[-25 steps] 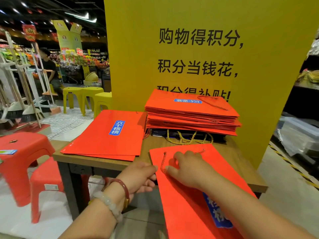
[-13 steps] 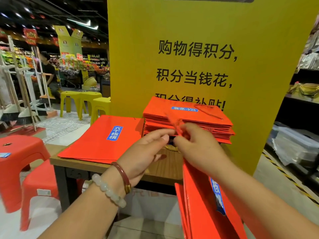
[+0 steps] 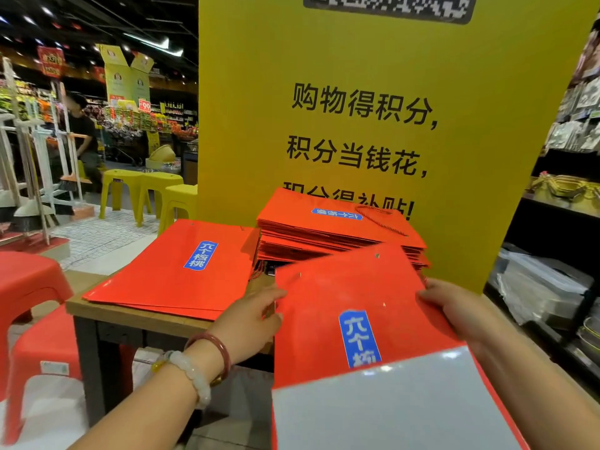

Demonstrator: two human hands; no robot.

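Since the earlier frame, we have drawn the hands apart. They were close together at the cord handle with the bag hanging edge-on below them. Now each is at one side of the bag, and its printed face is turned up toward us.

The flat red paper carrier bag with a blue label (image 3: 350,293) is held in the air over the front edge of the wooden worktop (image 3: 136,315), tilted, with its far corner close to the tall stack. A glossy pale grey surface shows at its near end; we cannot tell whether this is the base or the inside.

- The left hand (image 3: 250,319) grasps the bag's left edge between thumb and fingers.
- The right hand (image 3: 454,306) grasps the right edge, fingers curled over it.

The low pile of red paper bags (image 3: 168,274) lies flat on the left of the worktop. The tall stack of red paper bags (image 3: 324,228) stands at the rear, against the yellow printed board (image 3: 324,60).

We judge the work to be at an early stage. The low pile appears to hold the few finished bags. One bag is in hand and not yet set down. The tall stack, much the larger, appears to be what is left.
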